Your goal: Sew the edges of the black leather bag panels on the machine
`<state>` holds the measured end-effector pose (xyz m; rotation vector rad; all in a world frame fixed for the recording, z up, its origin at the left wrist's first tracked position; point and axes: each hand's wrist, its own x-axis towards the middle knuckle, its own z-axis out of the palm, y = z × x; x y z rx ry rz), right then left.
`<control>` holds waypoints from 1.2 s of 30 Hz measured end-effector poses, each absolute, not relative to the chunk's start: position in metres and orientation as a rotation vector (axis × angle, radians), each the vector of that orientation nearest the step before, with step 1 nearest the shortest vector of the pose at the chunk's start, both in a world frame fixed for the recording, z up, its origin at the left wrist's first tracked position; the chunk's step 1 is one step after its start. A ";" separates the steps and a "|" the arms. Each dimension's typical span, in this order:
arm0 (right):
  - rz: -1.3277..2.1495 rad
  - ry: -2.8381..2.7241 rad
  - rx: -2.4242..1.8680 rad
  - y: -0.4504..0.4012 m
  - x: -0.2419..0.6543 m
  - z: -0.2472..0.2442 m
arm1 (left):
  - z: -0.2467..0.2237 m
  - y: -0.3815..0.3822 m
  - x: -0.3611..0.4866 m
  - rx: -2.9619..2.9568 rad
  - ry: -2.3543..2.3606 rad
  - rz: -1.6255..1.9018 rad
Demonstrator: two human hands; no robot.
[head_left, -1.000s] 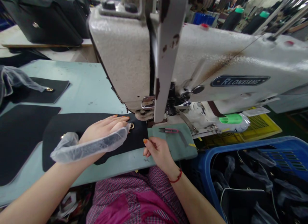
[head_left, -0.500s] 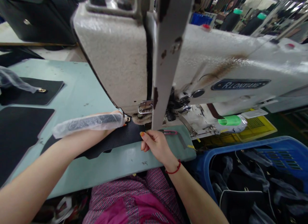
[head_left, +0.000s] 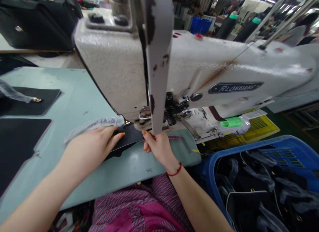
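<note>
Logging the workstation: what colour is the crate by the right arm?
The plastic crate is blue; it shows best in the head view.

Sewing station: sewing machine (head_left: 119,69) set on work table (head_left: 82,92).
Bag panel (head_left: 127,137) lies under the machine head; two further panels (head_left: 17,145) lie left on the table; snips (head_left: 174,137) lie in front of the machine; crate (head_left: 211,169) stands right, holding bags (head_left: 249,198).

Head-worn view, facing forward and down — seemingly close to the sewing machine (head_left: 119,69)
</note>
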<state>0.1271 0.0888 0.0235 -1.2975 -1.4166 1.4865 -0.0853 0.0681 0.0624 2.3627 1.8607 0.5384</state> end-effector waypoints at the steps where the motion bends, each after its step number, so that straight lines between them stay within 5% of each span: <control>1: 1.486 -1.410 -1.301 0.088 0.127 0.024 | 0.059 0.051 -0.076 2.298 1.848 0.618; 10: 1.441 -1.399 -1.278 0.085 0.125 0.019 | -0.018 0.022 0.012 0.515 0.979 1.204; 20: 1.235 -1.480 -1.320 0.084 0.122 0.011 | -0.007 0.060 0.014 0.347 1.203 1.401; 28: 1.575 -1.094 -1.122 0.076 0.125 0.010 | -0.001 0.062 0.012 0.175 0.958 1.264; 36: 1.539 -1.069 -1.087 0.074 0.120 0.017 | 0.001 0.062 0.016 0.156 0.822 1.173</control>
